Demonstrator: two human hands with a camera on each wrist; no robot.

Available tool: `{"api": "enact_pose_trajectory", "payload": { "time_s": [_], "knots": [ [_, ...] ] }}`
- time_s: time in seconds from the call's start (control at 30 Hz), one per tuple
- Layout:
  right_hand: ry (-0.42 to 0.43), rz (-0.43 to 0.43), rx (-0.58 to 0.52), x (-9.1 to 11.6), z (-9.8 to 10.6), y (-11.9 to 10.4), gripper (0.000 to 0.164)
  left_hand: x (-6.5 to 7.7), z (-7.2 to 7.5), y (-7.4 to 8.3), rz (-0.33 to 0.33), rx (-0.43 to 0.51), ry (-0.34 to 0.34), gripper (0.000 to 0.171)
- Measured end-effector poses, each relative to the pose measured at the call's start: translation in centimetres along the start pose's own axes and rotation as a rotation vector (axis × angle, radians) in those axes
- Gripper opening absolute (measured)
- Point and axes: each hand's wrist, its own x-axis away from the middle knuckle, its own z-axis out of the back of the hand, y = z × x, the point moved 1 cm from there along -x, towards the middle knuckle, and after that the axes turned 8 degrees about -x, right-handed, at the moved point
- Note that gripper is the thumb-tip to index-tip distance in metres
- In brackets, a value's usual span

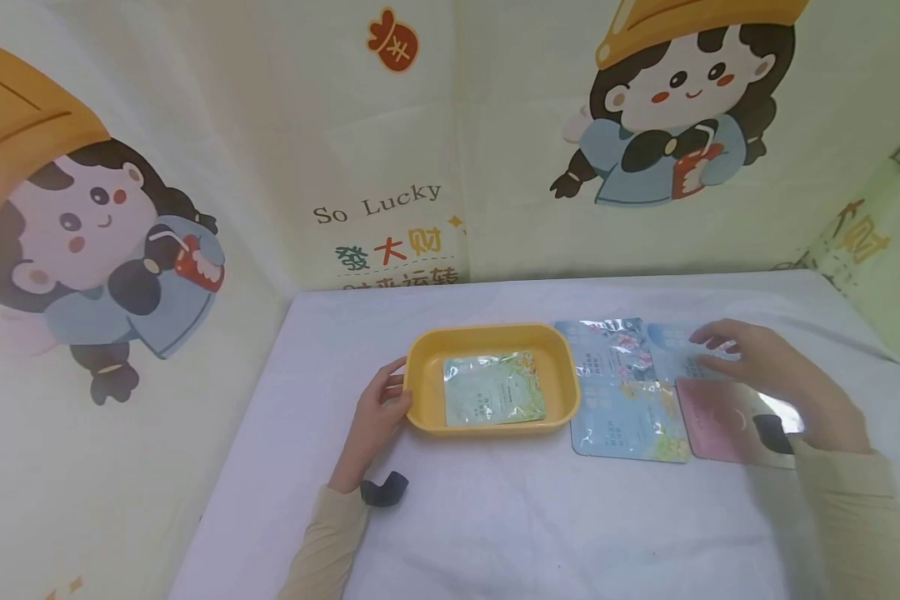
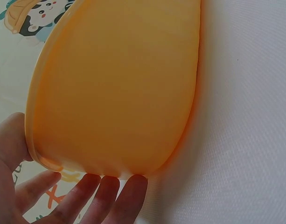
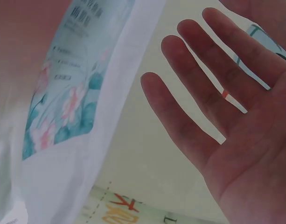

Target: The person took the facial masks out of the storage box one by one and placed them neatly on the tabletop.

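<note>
A yellow plastic tray (image 1: pixel 492 432) stands on the white table, with a pale green sachet (image 1: pixel 487 392) lying flat in it. At the tray's left end, my left hand (image 1: pixel 378 412) touches the outer wall with its fingertips, the thumb by the rim. My right hand (image 1: pixel 765 362) hovers with fingers spread over a light blue sachet (image 1: pixel 667 337), partly hiding it; pink flowers show on that sachet (image 3: pixel 68 93) in the right wrist view. Nothing is held in the right hand. A pink sachet (image 1: pixel 720 421) lies in front of it, partly covered by the right wrist.
Right of the tray lie a blue sachet with pink blossoms (image 1: pixel 611 350) and, nearer, a blue sachet with yellow-green flowers (image 1: pixel 630 421). A printed cloth (image 1: pixel 510 242) hangs behind the white-covered table (image 1: pixel 532 517). Dark wrist devices (image 1: pixel 385 490) sit at both sleeves.
</note>
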Motion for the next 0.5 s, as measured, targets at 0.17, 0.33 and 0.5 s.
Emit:
{"api": "enact_pose_trajectory", "payload": {
  "time_s": [0.17, 0.33, 0.5],
  "knots": [
    [-0.042, -0.055, -0.015, -0.7, -0.2, -1.4, 0.038, 0.0, 0.0, 0.1, 0.005, -0.004, 0.0, 0.052],
    [-0.051, -0.034, -0.008, -1.2, -0.4, -2.7, 0.039, 0.0, 0.0, 0.2, 0.02, -0.018, 0.001, 0.053],
    [-0.068, -0.019, -0.004, -1.8, -0.6, -4.0, 0.042, 0.1, 0.1, 0.2, 0.013, -0.01, 0.001, 0.053]
  ]
}}
